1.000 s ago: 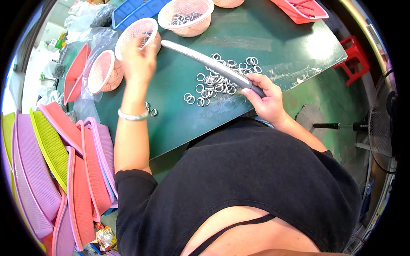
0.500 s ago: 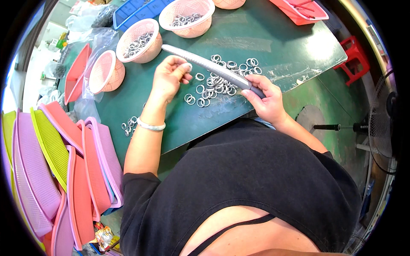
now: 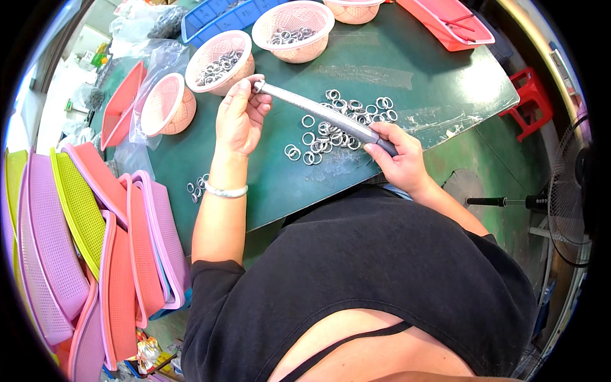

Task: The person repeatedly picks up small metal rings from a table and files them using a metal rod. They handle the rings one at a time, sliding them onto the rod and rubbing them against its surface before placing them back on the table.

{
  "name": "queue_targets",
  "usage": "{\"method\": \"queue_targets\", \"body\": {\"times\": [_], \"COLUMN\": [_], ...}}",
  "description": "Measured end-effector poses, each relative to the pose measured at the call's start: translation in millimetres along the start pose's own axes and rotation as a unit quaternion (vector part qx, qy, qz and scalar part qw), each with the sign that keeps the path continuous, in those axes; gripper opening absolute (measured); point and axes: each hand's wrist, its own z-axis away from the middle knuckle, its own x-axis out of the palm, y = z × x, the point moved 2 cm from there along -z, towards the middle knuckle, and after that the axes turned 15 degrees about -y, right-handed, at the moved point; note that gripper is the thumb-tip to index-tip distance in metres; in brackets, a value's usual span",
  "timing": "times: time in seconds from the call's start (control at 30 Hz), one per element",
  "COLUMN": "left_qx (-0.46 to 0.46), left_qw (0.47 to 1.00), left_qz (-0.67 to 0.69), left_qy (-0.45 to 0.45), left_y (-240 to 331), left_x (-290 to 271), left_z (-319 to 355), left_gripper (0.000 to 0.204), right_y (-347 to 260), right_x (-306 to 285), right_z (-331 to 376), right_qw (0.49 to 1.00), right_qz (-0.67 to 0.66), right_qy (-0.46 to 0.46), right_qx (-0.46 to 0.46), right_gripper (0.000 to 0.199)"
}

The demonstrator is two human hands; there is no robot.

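Bright, even daylight, soft shadows, sharp centre; fisheye bending and black vignette at the rim.

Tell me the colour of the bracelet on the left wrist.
White. The bracelet shows clearly in the head view, just below the left hand.

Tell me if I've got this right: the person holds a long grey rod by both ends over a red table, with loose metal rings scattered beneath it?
Not quite. In the head view the table is dark green. The left hand and right hand do hold the grey rod by its ends, with loose metal rings beneath it.
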Motion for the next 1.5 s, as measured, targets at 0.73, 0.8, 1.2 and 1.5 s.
{"method": "queue_targets", "body": {"times": [0.73,0.8,1.2,1.5], "left_qx": [-0.120,-0.116,0.045,0.091], "left_qw": [0.992,0.993,0.996,0.690], "left_qz": [0.001,0.007,0.017,-0.704], "left_qy": [-0.022,-0.028,0.070,0.140], "left_y": [-36,-32,13,31], "left_x": [34,37,-4,-7], "left_z": [24,26,-4,-20], "left_gripper": [0.022,0.023,0.018,0.031], "right_y": [-5,-5,4,7], "right_x": [-2,-1,0,0], "right_z": [2,2,4,4], "right_qw": [0.994,0.993,0.999,0.999], "right_qz": [0.098,0.095,0.039,0.011], "right_qy": [0.000,0.002,0.017,0.035], "right_qx": [-0.057,-0.063,-0.030,-0.024], "right_gripper": [0.029,0.029,0.030,0.030]}}
